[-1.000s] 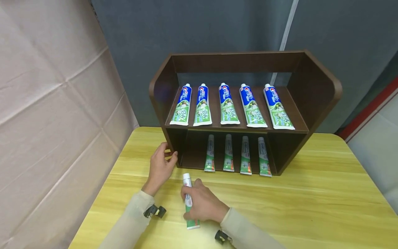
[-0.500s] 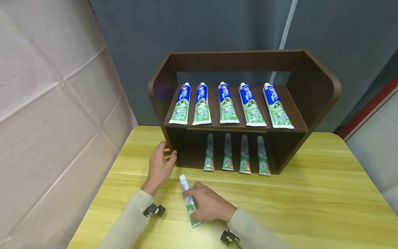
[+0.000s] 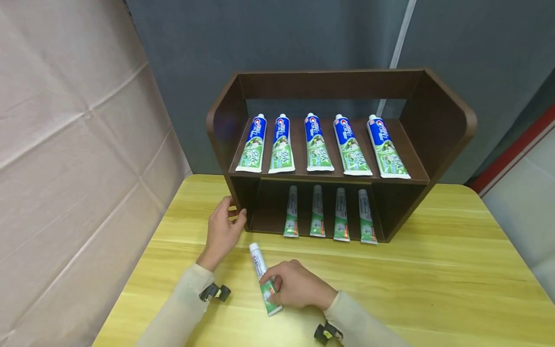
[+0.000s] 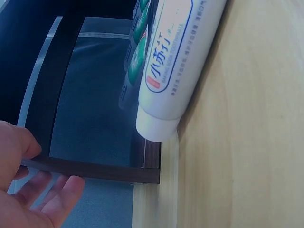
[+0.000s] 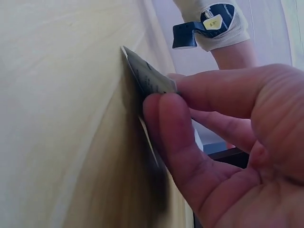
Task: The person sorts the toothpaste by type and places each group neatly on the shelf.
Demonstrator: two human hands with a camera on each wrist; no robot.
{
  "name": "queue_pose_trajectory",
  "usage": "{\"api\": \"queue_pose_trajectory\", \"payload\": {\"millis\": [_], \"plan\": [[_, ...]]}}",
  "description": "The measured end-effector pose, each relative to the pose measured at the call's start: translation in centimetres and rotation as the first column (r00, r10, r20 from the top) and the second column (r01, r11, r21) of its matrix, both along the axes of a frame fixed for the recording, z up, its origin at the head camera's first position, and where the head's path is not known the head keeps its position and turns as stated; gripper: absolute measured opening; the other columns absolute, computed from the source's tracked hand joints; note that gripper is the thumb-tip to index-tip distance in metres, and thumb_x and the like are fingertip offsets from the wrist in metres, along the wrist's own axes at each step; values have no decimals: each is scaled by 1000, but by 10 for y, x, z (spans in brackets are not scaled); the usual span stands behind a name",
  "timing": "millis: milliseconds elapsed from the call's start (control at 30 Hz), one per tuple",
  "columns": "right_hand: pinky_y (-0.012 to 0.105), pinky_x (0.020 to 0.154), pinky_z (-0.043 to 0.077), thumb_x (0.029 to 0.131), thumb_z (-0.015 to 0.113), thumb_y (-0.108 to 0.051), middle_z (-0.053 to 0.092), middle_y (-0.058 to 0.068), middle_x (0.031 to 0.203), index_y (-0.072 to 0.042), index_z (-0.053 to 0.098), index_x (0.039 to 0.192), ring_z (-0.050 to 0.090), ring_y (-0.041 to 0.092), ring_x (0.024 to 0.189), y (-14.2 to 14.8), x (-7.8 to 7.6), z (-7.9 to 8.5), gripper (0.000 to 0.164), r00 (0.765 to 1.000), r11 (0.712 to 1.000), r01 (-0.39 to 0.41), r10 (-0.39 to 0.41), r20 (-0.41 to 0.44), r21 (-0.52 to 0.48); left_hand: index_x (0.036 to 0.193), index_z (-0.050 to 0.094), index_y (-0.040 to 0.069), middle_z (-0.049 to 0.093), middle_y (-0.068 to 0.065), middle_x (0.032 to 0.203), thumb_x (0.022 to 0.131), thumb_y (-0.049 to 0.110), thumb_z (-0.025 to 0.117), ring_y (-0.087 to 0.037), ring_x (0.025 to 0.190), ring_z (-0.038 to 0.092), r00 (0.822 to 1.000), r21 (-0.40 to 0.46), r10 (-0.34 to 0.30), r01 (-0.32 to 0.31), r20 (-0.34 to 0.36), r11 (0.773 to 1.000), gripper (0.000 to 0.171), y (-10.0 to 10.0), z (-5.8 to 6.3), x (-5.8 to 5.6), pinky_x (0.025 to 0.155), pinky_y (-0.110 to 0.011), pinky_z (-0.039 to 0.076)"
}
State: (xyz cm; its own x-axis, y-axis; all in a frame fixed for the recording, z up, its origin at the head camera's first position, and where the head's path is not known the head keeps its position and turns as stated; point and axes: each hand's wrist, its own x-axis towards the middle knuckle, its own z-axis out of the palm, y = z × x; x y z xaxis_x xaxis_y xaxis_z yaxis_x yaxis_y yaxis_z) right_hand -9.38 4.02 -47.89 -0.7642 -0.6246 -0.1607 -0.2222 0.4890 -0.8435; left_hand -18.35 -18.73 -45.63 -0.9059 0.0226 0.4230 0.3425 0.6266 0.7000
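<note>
My right hand (image 3: 301, 285) pinches a white and green toothpaste tube (image 3: 258, 262) near its flat crimped end, low over the wooden table. The tube's white cap points toward the rack, tilted a little left. In the right wrist view, thumb and fingers squeeze the tube's tail (image 5: 149, 78); the rest is partly hidden. My left hand (image 3: 222, 236) holds the left side panel of a dark brown two-tier rack (image 3: 329, 86), thumb on one face and fingers on the other, as the left wrist view shows. That view also has the toothpaste tube (image 4: 175, 61) close up, cap downward.
Several blue and green toothpaste tubes (image 3: 318, 144) lie in a row on the upper shelf. Several green and grey tubes (image 3: 318, 212) lie on the lower shelf, right of a bare stretch of board (image 3: 266, 217). A grey partition (image 3: 186, 96) stands behind.
The toothpaste tube has swung so its cap leans left. My right hand has slid right and down along it, from the middle toward the crimped end. My left hand stays on the rack.
</note>
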Motion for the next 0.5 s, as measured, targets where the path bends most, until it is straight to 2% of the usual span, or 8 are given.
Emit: {"api": "queue_pose_trajectory", "payload": {"millis": [233, 367, 500], "plan": [[19, 49, 48, 80, 87, -5, 71, -5, 76, -14, 81, 112, 55, 4, 53, 5, -3, -10, 34, 994, 988, 39, -23, 109, -148, 128, 61, 6, 69, -15, 121, 99, 10, 71, -33, 99, 77, 1000, 4, -5, 5, -13, 1000, 31, -1, 0, -1, 77, -41, 69], [21, 54, 54, 80, 88, -9, 73, -2, 82, -15, 81, 115, 64, 7, 60, 9, -4, -14, 36, 982, 977, 62, -23, 189, -204, 128, 61, 7, 70, -14, 121, 99, 11, 72, -32, 100, 77, 1000, 9, -8, 8, 5, 1000, 32, -2, -1, -1, 78, -40, 69], [22, 60, 58, 81, 89, -11, 74, 0, 86, -16, 81, 116, 69, 10, 68, 12, -6, -15, 35, 975, 964, 90, -33, 221, -251, 129, 61, 7, 70, -14, 122, 98, 13, 73, -32, 101, 77, 1000, 18, -4, 4, 24, 1000, 34, -3, 0, -2, 80, -41, 69]]}}
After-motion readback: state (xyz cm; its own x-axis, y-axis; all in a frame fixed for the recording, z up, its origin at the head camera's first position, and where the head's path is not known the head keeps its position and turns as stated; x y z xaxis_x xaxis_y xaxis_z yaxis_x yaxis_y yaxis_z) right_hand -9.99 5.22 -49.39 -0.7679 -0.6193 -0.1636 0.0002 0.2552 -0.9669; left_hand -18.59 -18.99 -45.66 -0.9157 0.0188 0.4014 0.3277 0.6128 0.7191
